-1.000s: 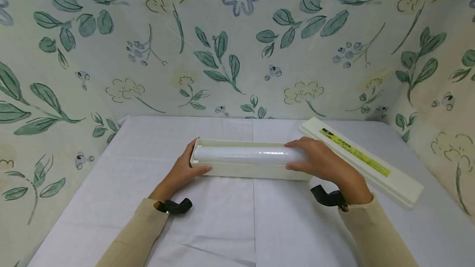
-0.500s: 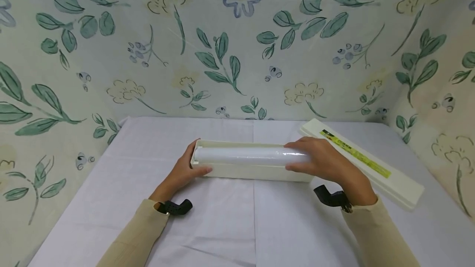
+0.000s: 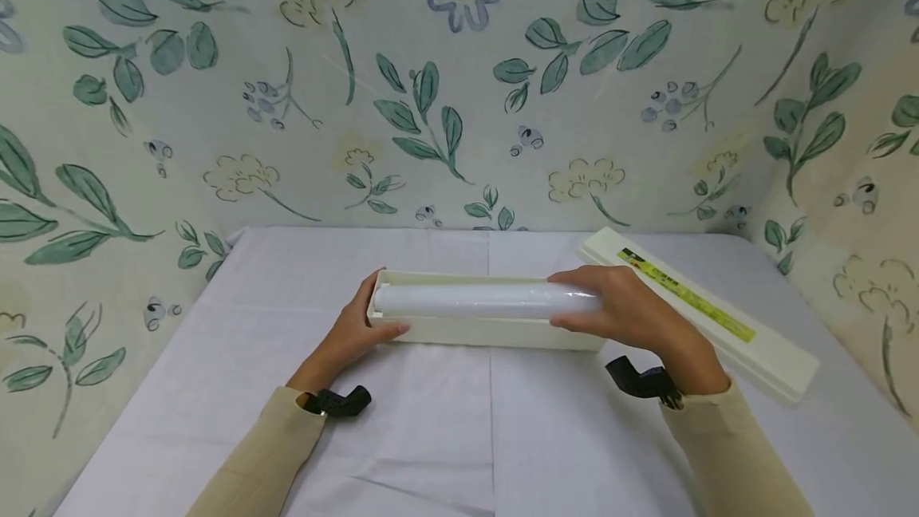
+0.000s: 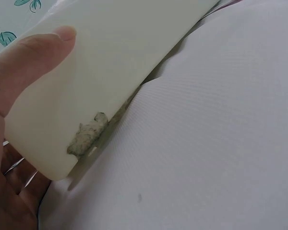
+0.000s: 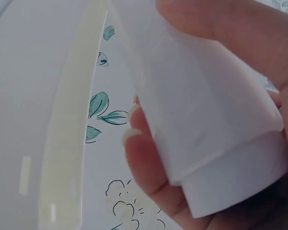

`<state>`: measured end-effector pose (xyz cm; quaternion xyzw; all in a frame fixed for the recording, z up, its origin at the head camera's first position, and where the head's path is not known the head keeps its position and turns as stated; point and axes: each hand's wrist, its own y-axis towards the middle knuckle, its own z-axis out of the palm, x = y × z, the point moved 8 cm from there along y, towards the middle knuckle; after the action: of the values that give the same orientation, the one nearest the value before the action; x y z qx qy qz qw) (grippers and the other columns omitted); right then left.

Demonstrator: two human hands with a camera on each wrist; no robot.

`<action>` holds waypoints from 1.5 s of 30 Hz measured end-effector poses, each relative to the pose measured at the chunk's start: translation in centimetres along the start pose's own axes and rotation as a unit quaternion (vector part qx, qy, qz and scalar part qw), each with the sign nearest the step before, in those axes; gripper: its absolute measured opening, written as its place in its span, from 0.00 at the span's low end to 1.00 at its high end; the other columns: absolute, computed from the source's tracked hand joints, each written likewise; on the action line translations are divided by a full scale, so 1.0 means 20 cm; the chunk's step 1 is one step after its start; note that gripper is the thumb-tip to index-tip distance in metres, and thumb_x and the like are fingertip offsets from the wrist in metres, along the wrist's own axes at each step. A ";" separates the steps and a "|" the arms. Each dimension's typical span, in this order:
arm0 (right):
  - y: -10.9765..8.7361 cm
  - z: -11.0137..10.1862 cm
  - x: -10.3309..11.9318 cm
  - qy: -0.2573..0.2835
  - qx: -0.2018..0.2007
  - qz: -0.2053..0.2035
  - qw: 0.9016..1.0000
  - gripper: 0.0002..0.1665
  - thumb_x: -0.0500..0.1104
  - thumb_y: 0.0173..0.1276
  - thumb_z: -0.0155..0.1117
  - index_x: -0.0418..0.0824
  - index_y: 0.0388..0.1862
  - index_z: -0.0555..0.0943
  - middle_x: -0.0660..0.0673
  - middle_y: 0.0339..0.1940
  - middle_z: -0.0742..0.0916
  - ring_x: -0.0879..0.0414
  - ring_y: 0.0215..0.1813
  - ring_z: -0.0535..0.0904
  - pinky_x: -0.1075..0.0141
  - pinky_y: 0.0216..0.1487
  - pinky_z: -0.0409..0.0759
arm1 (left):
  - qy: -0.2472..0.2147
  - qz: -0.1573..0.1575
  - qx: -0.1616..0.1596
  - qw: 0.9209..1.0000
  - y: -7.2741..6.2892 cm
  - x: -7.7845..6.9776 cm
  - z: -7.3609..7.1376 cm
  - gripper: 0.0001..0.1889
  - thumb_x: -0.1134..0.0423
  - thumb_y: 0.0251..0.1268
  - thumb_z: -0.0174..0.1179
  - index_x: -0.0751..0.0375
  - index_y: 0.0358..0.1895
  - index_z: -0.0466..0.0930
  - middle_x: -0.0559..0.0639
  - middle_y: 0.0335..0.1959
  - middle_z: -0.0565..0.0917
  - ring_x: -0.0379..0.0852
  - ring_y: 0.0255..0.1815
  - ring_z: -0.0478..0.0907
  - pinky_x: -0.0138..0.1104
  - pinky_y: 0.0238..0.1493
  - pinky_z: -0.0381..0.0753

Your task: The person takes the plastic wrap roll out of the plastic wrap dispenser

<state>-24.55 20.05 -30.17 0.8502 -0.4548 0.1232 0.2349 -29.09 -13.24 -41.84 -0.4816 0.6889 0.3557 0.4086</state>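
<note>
In the head view, a long cream box (image 3: 474, 332) stands on the cloth with its top off. A white roll of cling film (image 3: 459, 301) lies lengthwise in it. My left hand (image 3: 362, 317) grips the box's left end, thumb on the front wall. Close up in the left wrist view, that thumb presses the box wall (image 4: 110, 57), near a rough grey patch at the corner. Around the right end of the roll curls my right hand (image 3: 617, 305). The right wrist view shows its fingers and thumb round the roll (image 5: 197, 96), whose narrower core end sticks out.
Behind and to the right lies a long cream lid (image 3: 707, 317) with a yellow-green label, set at a slant. A white cloth (image 3: 424, 437) covers the table. Floral fabric (image 3: 459, 102) hangs behind and at both sides.
My right hand and wrist have shifted slightly to the right since the first frame. The left hand, the box and the lid stay where they were.
</note>
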 end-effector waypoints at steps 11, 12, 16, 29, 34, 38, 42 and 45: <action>-0.02 -0.01 -0.01 0.031 -0.001 -0.009 0.999 0.33 0.57 0.56 0.74 0.45 0.58 0.81 0.48 0.50 0.86 0.58 0.40 0.79 0.66 0.35 0.79 | 0.002 0.002 -0.003 1.000 0.03 0.10 0.01 0.54 0.50 0.52 0.73 0.40 0.77 0.44 0.48 0.68 0.65 0.52 0.59 0.70 0.51 0.56 0.74; -0.01 -0.01 -0.01 0.030 -0.003 -0.015 0.999 0.32 0.57 0.56 0.74 0.45 0.58 0.82 0.49 0.49 0.86 0.58 0.40 0.79 0.66 0.36 0.79 | 0.000 0.002 -0.005 1.000 0.03 0.10 0.01 0.54 0.50 0.52 0.73 0.41 0.77 0.44 0.48 0.68 0.65 0.52 0.59 0.70 0.51 0.56 0.74; -0.01 -0.03 0.00 0.024 -0.009 -0.030 0.999 0.31 0.57 0.56 0.74 0.45 0.57 0.82 0.50 0.49 0.86 0.59 0.42 0.79 0.65 0.38 0.80 | -0.004 -0.001 -0.011 1.000 0.03 0.10 0.00 0.54 0.52 0.52 0.73 0.40 0.77 0.43 0.49 0.69 0.64 0.54 0.61 0.69 0.54 0.58 0.72; -0.02 -0.07 -0.01 0.014 -0.012 -0.022 1.000 0.31 0.56 0.58 0.73 0.46 0.58 0.81 0.50 0.50 0.86 0.57 0.44 0.79 0.61 0.40 0.79 | 0.007 0.003 -0.010 1.000 0.03 0.10 0.00 0.54 0.47 0.50 0.73 0.40 0.77 0.44 0.48 0.69 0.64 0.52 0.64 0.66 0.56 0.63 0.65; -0.05 -0.09 -0.02 0.012 -0.018 -0.010 1.000 0.31 0.57 0.56 0.74 0.48 0.57 0.82 0.51 0.50 0.86 0.57 0.45 0.78 0.61 0.41 0.78 | 0.006 -0.002 0.004 1.000 0.02 0.10 0.01 0.54 0.49 0.52 0.72 0.41 0.77 0.43 0.49 0.69 0.65 0.52 0.63 0.67 0.55 0.62 0.67; -0.04 -0.12 0.00 0.004 -0.029 -0.019 0.999 0.30 0.55 0.56 0.75 0.49 0.57 0.82 0.52 0.51 0.85 0.59 0.44 0.77 0.63 0.39 0.78 | -0.008 0.009 0.004 1.000 0.03 0.09 0.00 0.53 0.52 0.54 0.72 0.42 0.77 0.44 0.50 0.67 0.67 0.53 0.60 0.68 0.53 0.59 0.69; -0.03 -0.15 0.01 0.007 -0.031 -0.021 0.999 0.29 0.54 0.57 0.75 0.49 0.58 0.82 0.51 0.50 0.85 0.58 0.43 0.77 0.63 0.38 0.78 | -0.005 0.012 -0.002 1.000 0.03 0.08 -0.01 0.52 0.51 0.53 0.72 0.40 0.77 0.44 0.49 0.66 0.68 0.52 0.60 0.68 0.52 0.59 0.68; -0.04 -0.17 0.01 0.012 -0.029 -0.016 0.999 0.29 0.53 0.57 0.75 0.47 0.57 0.82 0.50 0.50 0.86 0.57 0.42 0.77 0.64 0.36 0.79 | 0.000 0.003 0.000 1.000 0.03 0.10 -0.01 0.53 0.49 0.52 0.72 0.39 0.77 0.44 0.49 0.66 0.68 0.51 0.61 0.67 0.54 0.62 0.66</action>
<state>-23.71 22.06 -27.49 0.8487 -0.4414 0.1166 0.2669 -30.17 -13.87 -43.45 -0.4793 0.6904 0.3571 0.4076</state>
